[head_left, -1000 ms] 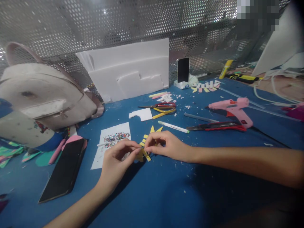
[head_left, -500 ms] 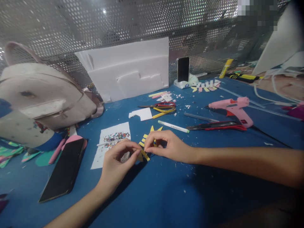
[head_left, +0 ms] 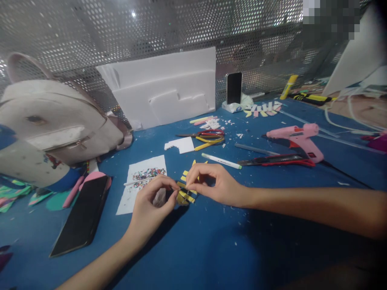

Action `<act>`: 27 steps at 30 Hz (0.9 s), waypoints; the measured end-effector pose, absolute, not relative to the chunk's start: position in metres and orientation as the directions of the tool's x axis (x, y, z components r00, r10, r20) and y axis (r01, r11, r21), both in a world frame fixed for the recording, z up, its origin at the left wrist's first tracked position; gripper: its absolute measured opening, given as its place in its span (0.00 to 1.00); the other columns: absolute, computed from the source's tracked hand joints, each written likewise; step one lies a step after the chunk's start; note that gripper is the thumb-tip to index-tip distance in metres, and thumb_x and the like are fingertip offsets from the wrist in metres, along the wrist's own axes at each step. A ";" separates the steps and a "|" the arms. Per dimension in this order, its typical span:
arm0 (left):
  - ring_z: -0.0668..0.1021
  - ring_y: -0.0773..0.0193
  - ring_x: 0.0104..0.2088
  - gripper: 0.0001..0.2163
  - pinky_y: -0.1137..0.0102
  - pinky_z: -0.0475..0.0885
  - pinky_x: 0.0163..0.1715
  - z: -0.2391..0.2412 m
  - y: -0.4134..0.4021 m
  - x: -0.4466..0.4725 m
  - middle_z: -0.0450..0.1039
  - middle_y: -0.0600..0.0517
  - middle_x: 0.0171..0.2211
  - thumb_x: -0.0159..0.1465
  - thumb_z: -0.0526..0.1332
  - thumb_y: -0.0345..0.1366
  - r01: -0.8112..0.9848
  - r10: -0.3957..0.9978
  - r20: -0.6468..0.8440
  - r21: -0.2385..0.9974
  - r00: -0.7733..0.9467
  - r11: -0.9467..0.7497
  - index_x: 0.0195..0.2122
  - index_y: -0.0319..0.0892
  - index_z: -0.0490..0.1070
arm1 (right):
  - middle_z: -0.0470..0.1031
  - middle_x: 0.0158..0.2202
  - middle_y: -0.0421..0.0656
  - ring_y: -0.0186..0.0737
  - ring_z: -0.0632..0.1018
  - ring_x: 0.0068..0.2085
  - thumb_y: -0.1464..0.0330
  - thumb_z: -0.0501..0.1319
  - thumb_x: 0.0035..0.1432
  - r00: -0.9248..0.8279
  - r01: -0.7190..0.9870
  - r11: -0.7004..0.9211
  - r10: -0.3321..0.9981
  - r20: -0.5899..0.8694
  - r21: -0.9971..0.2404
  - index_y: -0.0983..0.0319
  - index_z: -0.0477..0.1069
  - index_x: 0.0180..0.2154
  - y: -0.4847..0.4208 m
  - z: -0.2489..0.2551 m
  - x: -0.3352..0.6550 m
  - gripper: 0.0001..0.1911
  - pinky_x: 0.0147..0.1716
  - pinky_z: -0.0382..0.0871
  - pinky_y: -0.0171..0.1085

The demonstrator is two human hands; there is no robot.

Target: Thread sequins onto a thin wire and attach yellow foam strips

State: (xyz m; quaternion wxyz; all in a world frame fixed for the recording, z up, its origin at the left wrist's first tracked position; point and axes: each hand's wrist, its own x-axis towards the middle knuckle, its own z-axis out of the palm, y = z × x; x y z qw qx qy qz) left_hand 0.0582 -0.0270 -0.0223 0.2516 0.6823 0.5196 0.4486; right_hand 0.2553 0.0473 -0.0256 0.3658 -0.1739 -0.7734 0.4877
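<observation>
Both of my hands meet over a small yellow foam piece (head_left: pixel 185 196) with pointed strips, lying on the blue table (head_left: pixel 211 249). My left hand (head_left: pixel 151 205) pinches its left end with thumb and fingers closed. My right hand (head_left: pixel 211 183) pinches a strip on its upper edge, fingers curled. Just left of the piece lies a white paper sheet (head_left: pixel 142 181) strewn with coloured glitter bits.
A dark phone (head_left: pixel 81 215) lies to the left, a pale backpack (head_left: pixel 54 121) behind it. A white foam board (head_left: pixel 163 88) leans on the mesh wall. Scissors (head_left: pixel 207 137), a white pen (head_left: pixel 220 161), a pink glue gun (head_left: pixel 298 139) and a red cutter (head_left: pixel 272 161) lie beyond my hands.
The yellow piece has turned and dropped slightly toward the table between my fingers. My right hand shifted a little to the right; my left hand stayed nearly in place.
</observation>
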 end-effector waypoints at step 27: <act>0.73 0.64 0.31 0.06 0.70 0.67 0.30 -0.023 -0.029 0.060 0.73 0.52 0.29 0.65 0.59 0.33 0.455 0.968 0.217 0.854 0.126 -0.251 0.31 0.42 0.72 | 0.70 0.32 0.40 0.32 0.69 0.31 0.69 0.59 0.63 -0.723 -0.058 0.525 0.564 0.399 -0.849 0.64 0.69 0.34 0.047 -0.028 0.255 0.05 0.32 0.65 0.33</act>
